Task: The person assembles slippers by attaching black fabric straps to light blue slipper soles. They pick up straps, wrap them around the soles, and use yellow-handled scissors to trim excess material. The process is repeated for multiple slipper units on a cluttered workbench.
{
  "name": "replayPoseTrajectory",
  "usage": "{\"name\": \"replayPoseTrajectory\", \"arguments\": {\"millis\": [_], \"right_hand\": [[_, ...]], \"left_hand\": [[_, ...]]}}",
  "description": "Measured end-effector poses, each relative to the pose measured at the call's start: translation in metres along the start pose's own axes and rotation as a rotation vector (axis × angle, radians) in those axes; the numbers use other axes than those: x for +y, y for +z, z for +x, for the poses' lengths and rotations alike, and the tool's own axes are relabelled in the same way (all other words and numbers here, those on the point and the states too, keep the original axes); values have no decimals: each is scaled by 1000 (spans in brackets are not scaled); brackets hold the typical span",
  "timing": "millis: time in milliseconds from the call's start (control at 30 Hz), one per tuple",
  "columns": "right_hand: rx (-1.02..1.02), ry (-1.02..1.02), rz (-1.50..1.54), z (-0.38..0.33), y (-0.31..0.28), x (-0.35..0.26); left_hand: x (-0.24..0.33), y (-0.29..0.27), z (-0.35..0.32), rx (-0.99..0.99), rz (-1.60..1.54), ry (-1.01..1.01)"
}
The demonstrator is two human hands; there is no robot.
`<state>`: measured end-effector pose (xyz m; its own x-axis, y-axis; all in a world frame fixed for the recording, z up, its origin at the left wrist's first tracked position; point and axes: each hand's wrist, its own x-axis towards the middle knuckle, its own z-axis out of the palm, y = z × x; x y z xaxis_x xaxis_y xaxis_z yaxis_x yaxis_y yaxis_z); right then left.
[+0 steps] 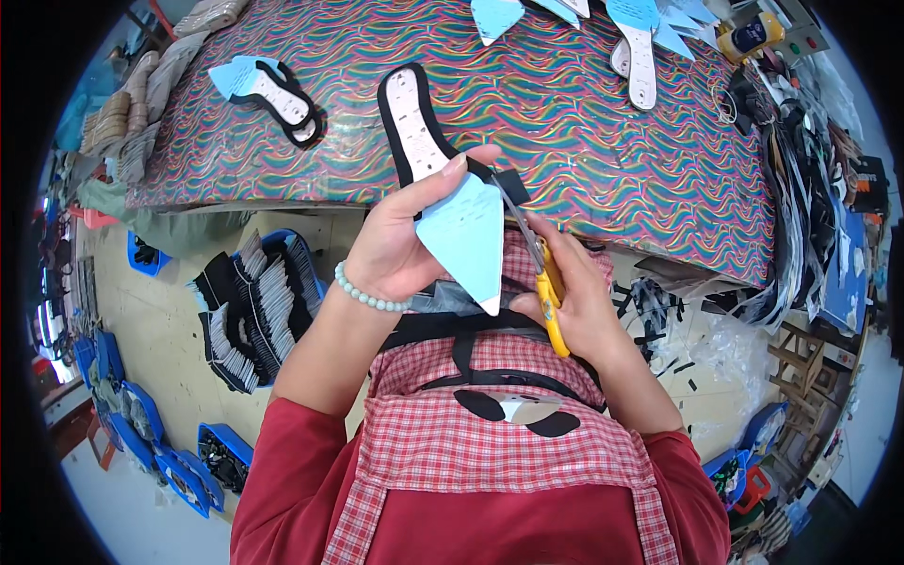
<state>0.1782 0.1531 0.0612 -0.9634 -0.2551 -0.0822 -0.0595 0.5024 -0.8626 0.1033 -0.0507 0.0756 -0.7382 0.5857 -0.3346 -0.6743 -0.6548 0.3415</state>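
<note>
My left hand [395, 240] is closed on a shoe insole [461, 235], thumb on top. Its pointed end is light blue, and its narrow white heel part has a thick black edging. The heel part points away over the table, while the blue tip points toward my apron. My right hand [586, 306] grips yellow-handled scissors [548, 297]. Their blades lie along the insole's right side, by a short black strip end [511, 185] that sticks out from the edging. Whether the blades touch the strip, I cannot tell.
A second black-edged insole [278, 99] lies on the wavy-patterned table [584, 141], left of the one I hold. Several blue-and-white insoles [641, 75] lie at the far right, near a yellow bottle [753, 36]. Stacked black and white pieces [259, 306] fill a basket at lower left.
</note>
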Motion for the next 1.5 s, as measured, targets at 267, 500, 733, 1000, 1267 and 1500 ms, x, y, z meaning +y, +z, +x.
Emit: {"name": "replayPoseTrajectory", "arguments": {"millis": [267, 500, 733, 1000, 1267, 1500], "right_hand": [[476, 108, -595, -2, -91, 49], [39, 23, -70, 26, -55, -2], [10, -286, 73, 26, -4, 13], [-1, -505, 36, 41, 14, 1], [339, -137, -493, 96, -34, 37], [329, -82, -283, 101, -26, 49]], "left_hand": [[-11, 7, 37, 83, 530, 279], [-44, 2, 48, -183, 989, 538], [24, 16, 14, -799, 369, 628], [49, 69, -77, -553, 1205, 825], [179, -103, -35, 91, 2406, 784], [157, -27, 135, -168, 2570, 909]]}}
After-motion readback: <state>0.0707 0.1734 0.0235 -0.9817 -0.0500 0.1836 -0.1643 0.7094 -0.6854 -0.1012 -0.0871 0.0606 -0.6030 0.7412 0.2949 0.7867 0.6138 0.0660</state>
